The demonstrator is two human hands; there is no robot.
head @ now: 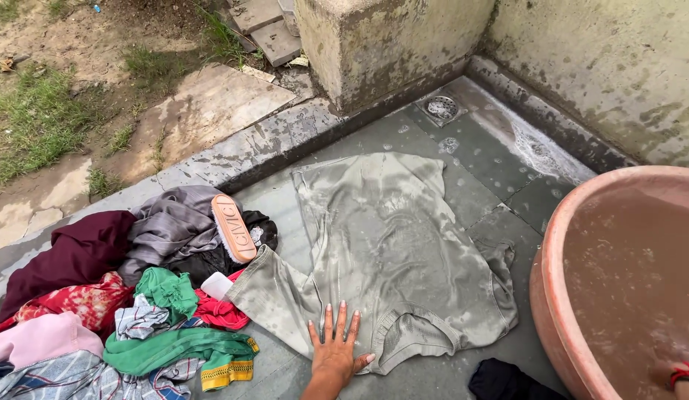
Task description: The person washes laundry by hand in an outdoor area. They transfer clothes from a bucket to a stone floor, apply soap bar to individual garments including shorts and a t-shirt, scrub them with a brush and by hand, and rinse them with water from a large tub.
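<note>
Grey wet shirt (393, 244) lies under the left hand (335, 354), fingers spread flat.

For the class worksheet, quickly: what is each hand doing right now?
Left hand: open, flat on the wet grey shirt.
Right hand: only the wrist shows, state cannot be told.

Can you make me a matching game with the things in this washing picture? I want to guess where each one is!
Things:
1. scrubbing brush
2. left hand
3. drain cover
4. tub

Places:
A. in the far corner of the floor
B. flat on the soapy grey shirt
C. on the clothes pile
D. at the right, full of murky water

Pairs: 1-C, 2-B, 3-A, 4-D
</note>
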